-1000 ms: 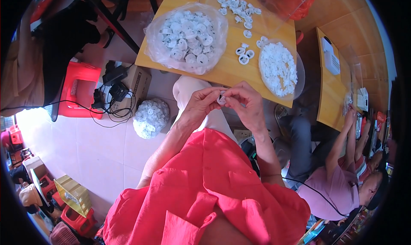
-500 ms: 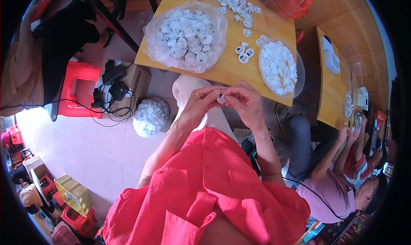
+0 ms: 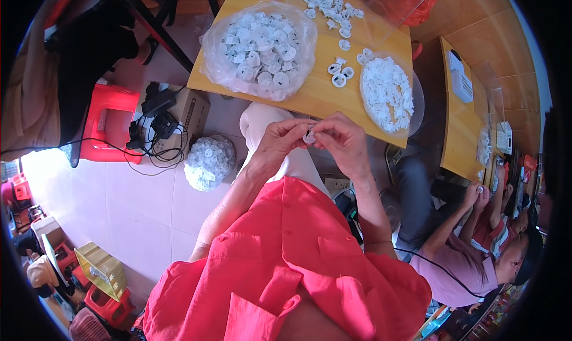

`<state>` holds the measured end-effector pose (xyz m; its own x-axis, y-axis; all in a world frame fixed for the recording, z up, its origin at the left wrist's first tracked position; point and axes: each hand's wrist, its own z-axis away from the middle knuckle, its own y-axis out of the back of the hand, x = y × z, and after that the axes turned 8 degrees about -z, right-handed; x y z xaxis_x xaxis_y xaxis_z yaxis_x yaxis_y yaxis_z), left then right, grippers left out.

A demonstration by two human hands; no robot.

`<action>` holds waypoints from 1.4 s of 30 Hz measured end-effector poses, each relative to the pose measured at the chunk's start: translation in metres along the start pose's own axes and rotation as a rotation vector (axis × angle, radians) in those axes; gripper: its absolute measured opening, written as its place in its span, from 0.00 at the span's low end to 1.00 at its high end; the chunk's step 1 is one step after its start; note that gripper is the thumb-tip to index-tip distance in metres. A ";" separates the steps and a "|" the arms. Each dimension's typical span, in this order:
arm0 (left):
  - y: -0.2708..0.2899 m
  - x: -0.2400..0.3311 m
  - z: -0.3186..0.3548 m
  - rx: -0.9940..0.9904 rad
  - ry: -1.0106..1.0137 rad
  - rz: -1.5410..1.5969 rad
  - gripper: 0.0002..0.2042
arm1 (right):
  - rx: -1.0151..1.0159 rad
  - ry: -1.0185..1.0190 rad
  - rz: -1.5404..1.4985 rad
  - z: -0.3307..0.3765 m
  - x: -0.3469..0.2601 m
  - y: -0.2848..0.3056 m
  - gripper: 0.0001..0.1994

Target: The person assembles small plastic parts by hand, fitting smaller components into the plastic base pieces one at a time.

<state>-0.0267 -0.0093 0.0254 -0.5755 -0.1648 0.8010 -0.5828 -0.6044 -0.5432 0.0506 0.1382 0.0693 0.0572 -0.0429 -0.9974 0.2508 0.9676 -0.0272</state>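
Table (image 3: pixel 310 94): bag (image 3: pixel 260 46) of white parts at its left end, pile (image 3: pixel 387 91) at right. Just below table edge, 2 hands, left (image 3: pixel 280 141) and right (image 3: pixel 344 139), pinch 1 part (image 3: pixel 309 136). Looks mid-assembly; next needs pressing halves square.

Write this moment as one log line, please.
left hand: pinching small white part | right hand: pinching same part | wooden table: bag of white parts, loose pile
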 end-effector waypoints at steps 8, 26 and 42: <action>-0.003 0.001 0.000 0.041 -0.003 -0.034 0.13 | 0.033 0.094 0.174 0.002 -0.004 -0.005 0.05; -0.006 0.007 0.000 0.093 -0.149 -0.202 0.10 | 0.242 0.111 0.073 0.001 0.010 -0.019 0.08; -0.005 -0.005 -0.003 0.358 -0.345 -0.501 0.07 | 0.354 0.263 0.372 -0.008 0.036 -0.038 0.04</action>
<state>-0.0227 -0.0029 0.0230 -0.0382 -0.0021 0.9993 -0.4714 -0.8817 -0.0198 0.0352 0.1015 0.0337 -0.0277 0.3914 -0.9198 0.5708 0.7616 0.3069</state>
